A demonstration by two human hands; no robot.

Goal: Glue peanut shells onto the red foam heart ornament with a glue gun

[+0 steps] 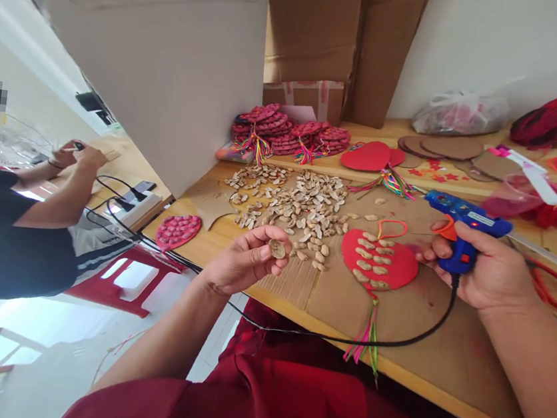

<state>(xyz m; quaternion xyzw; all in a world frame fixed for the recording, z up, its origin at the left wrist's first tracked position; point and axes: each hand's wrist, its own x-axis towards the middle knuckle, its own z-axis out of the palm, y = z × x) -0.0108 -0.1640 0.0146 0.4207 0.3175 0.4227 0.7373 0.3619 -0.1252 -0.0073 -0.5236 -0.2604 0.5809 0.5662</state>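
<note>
Between the thumb and fingers of my left hand (247, 259) is a peanut shell half (277, 249), its hollow side facing me. My right hand (490, 273) grips a blue glue gun (473, 221) by its handle, a finger at the orange trigger. The nozzle points left, above a red heart (405, 267) lying on cardboard. Two columns of peanut shells (380, 270) sit on that heart, with an orange loop (393, 230) at its top and a colourful tassel (369, 333) at its bottom. A heap of peanut shells (304, 202) spreads just beyond my left hand.
A black cord (409, 341) runs from the glue gun along the table's front edge. Finished pink hearts (277, 132) are stacked at the back, beside plain red hearts (372, 156). One pink heart (178, 231) lies at left. Another person (10, 219) works at a table further left.
</note>
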